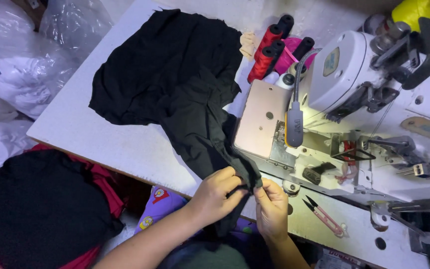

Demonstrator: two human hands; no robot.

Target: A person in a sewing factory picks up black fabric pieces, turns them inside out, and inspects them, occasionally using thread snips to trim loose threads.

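1. Both hands, nearest the lens: left hand [218,192] and right hand [271,206] meet at the table's near edge, fingers pinched shut on one end of the black cloth [175,79]. That end hangs partly over the edge, just short of the machine's needle area.
2. Table [100,139], white: carries the cloth, machine and small tools.
3. Sewing machine [354,84], white, on the right: a lit gooseneck lamp [294,119] shines on its metal plate [262,117]. No cloth lies under the needle; judged from this, stitching on the held end is not yet begun.
4. Black cloth: most of it lies spread and rumpled across the far left of the table, trailing in a narrowing strip down to the hands.
5. Dark pile [36,204] over red fabric, lower left, off the table; whether finished or waiting cannot be told.
6. Plastic bags [11,74] of white goods, far left.
7. Thread cones [269,47], red and black, behind the plate.
8. Snips [322,214], pink-handled, just right of the right hand, untouched.
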